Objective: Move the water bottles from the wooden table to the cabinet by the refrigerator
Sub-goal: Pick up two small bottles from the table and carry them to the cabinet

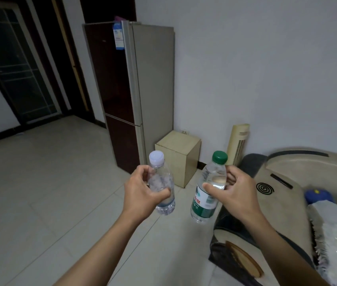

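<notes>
My left hand (142,193) is wrapped around a clear water bottle with a white cap (164,201), held upright over the tiled floor. My right hand (231,190) grips a second water bottle with a green cap and a green label (206,200), also upright. The two bottles hang side by side, a little apart. Beyond them, a small beige cabinet (181,155) stands on the floor against the wall, right beside the tall refrigerator (140,89). The wooden table is out of view.
A beige tower fan (238,143) stands against the wall right of the cabinet. A sofa with a cream cover (299,182), a blue object and a white blanket fills the right side. Pale tiled floor (50,182) stretches left toward dark doors.
</notes>
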The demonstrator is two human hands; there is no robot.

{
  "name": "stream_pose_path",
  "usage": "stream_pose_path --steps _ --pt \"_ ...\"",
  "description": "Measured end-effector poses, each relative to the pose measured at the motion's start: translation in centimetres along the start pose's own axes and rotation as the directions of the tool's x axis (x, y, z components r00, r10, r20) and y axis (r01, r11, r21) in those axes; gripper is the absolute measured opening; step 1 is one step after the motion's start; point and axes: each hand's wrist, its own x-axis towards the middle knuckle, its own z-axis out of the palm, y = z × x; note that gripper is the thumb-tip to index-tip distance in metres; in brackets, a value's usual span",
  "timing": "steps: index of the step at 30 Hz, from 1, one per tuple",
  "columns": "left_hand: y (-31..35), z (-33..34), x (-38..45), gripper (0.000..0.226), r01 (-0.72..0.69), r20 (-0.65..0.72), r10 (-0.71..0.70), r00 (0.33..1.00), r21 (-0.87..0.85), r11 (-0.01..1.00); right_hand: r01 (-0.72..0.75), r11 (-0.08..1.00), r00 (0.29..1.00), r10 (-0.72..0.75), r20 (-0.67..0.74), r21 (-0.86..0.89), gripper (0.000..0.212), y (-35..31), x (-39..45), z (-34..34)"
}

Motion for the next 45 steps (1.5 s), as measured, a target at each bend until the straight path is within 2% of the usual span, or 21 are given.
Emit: stream_pose_path --steps 4,10,17,21,24,29,33,37,41,45 --pt "-2.2 1.5 5.4 0.051 0.035 -0.013 -0.036 0.999 -0.051 0.998 0.006 1.0 1.0 -0.005 0.008 -0.026 0.047 1.4 5.6 1.8" --pt "-7.8 3.2 13.9 0.05 0.042 -0.003 -0.042 0.999 -0.035 0.998 -0.007 0.997 1.0 0.009 0.014 -0.079 0.045 3.1 13.9 7.0" --pt "-12.9 3.8 27.9 0.05 -0.046 0.08 0.046 0.996 0.004 0.999 -0.067 0.991 0.998 0.065 -0.014 -0.118 0.042 3.0 25.2 13.4" --pt "-15.2 4.7 34.4 0.051 -0.015 0.073 0.019 0.997 -0.051 0.999 -0.043 0.988 0.998 0.035 -0.056 -0.151 0.044 3.7 31.0 15.6" --pt "-16.8 6.1 38.3 0.051 0.002 0.105 0.001 0.994 -0.03 1.0 -0.016 0.982 0.996 0.0 -0.084 -0.191 0.043 5.3 34.7 16.7" --pt "-19.2 11.1 45.5 0.049 -0.003 0.15 0.002 0.989 0.012 1.0 -0.071 0.981 0.993 0.052 -0.109 -0.182 0.038 10.1 41.8 17.8" --pt "-20.3 16.6 51.7 0.048 0.014 0.189 -0.015 0.982 0.006 1.0 -0.077 0.986 0.991 0.06 -0.119 -0.145 0.046 14.7 48.8 17.8" --pt "-19.9 21.7 58.5 0.048 0.0 0.235 -0.004 0.972 0.019 1.0 -0.095 0.988 0.989 0.079 -0.128 -0.121 0.046 18.2 57.0 17.2" --pt "-19.6 25.5 65.0 0.047 -0.002 0.207 0.0 0.978 0.012 1.0 -0.087 0.99 0.991 0.074 -0.113 -0.107 0.046 20.7 64.3 16.4" --pt "-20.8 28.8 69.8 0.047 0.066 0.208 -0.057 0.976 -0.034 0.997 -0.105 0.987 0.991 0.093 -0.094 -0.124 0.046 23.2 69.4 16.2"
